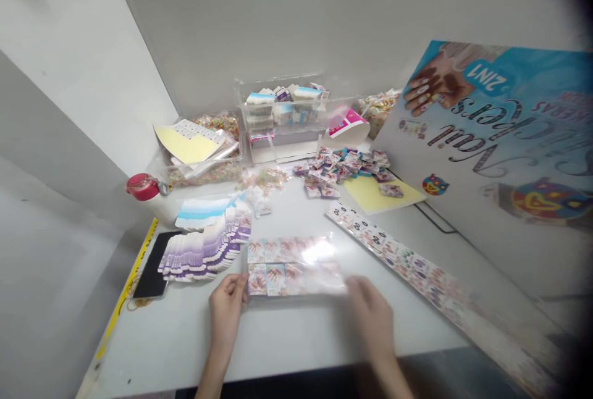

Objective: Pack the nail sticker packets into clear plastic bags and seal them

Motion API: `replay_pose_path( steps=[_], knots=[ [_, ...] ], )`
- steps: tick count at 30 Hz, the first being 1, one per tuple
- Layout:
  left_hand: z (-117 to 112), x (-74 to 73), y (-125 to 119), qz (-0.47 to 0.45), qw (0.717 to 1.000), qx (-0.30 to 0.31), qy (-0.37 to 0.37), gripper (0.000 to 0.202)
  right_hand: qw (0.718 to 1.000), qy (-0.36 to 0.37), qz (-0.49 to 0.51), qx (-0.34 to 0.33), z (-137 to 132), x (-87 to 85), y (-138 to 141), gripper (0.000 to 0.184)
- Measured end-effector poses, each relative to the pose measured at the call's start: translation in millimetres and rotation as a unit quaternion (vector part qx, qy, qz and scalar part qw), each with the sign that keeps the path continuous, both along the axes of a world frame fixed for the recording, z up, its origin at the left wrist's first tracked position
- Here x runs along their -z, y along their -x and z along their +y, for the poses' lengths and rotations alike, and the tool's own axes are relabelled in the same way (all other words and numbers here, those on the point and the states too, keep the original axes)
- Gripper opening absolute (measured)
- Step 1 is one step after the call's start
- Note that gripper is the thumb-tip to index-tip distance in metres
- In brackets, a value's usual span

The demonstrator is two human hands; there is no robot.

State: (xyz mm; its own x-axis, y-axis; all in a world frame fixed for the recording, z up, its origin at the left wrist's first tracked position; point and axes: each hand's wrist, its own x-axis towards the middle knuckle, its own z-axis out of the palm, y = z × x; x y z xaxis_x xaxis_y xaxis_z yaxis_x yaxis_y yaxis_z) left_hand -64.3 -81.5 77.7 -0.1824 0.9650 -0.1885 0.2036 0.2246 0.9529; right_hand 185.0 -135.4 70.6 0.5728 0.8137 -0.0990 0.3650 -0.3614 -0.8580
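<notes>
A clear plastic sleeve (294, 268) with two rows of small printed nail-sticker packs inside lies in front of me on the table. My left hand (228, 299) pinches its left edge between thumb and fingers. At the sleeve's right lower corner is my right hand (370, 311), smeared by motion, so I cannot tell whether it grips the plastic. Glare hides part of the sleeve's right side. To the left, fanned stacks of purple-and-white cards (199, 254) lie beside a row of blue-and-white cards (204, 212).
A dark phone (155, 266) and a red-lidded bottle (143, 188) are at the left. Behind stand clear bins (282, 109) and a pile of small packs (347, 167) by yellow paper (382, 194). A long printed strip (393, 251) and a large sign board (500, 139) occupy the right.
</notes>
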Motion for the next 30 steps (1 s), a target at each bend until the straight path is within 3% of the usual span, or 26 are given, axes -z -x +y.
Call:
replay_pose_path(
  steps=[6,11,14,21,27,30],
  knots=[
    [4.7,6.5,3.6,-0.038,0.999,0.000,0.038,0.043,0.998,0.027,0.034,-0.046,6.2,1.2,-18.0,0.029],
    [4.2,9.3,-1.3,-0.036,0.999,-0.020,0.018,0.045,0.996,-0.003,0.080,-0.047,13.3,6.7,-21.8,0.026],
    [2.4,12.7,-5.9,-0.020,0.999,-0.032,0.001,0.043,0.997,-0.004,0.053,-0.059,13.2,4.6,-17.5,0.023],
    [6.2,22.2,-3.6,0.041,0.998,-0.041,-0.027,0.045,0.998,0.032,0.008,-0.062,7.4,2.8,-16.1,0.034],
    [7.0,16.6,2.0,0.118,0.990,-0.009,-0.083,0.034,0.997,-0.020,-0.024,-0.073,4.0,17.2,-20.2,0.035],
    [4.8,4.4,7.6,0.162,0.981,0.039,-0.097,0.027,0.993,-0.057,-0.047,-0.094,3.9,23.9,-21.9,0.032]
  ],
)
